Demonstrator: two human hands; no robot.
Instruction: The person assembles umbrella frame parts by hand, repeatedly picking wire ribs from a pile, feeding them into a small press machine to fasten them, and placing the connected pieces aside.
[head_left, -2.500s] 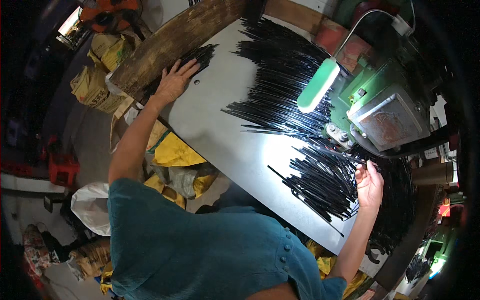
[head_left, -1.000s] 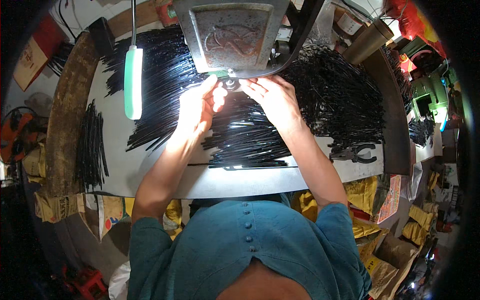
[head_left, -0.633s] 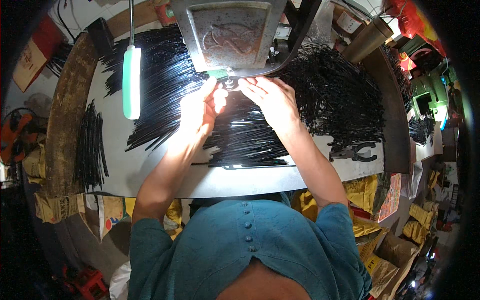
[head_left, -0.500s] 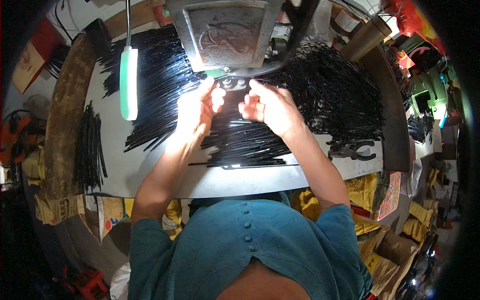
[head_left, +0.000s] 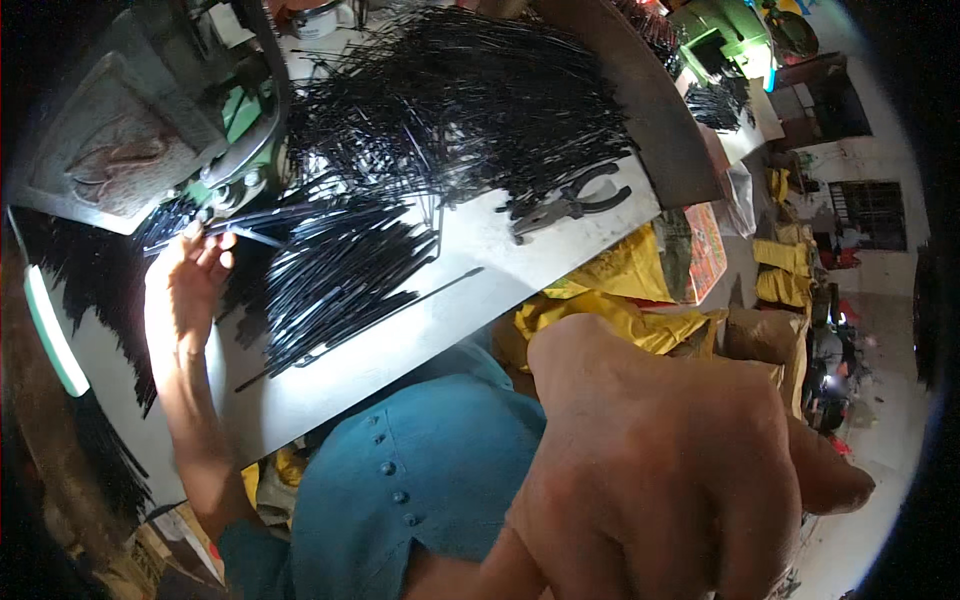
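Right hand [head_left: 660, 465] drawn away from machine [head_left: 145, 145]

The right hand is now raised close to the camera; its grip cannot be told. A thin black rod [head_left: 262, 218], beside the machine, appears pinched by the left hand [head_left: 192, 240], thus supported there by one hand alone.

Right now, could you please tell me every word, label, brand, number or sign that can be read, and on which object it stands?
No word, brand or number reads clearly.
Red-and-white panel: its markings are too small and blurred to read.
Grey metal machine cover: a raised design, with no readable letters.
Yellow sacks: no print that I can read.
Black strips: no lettering visible.
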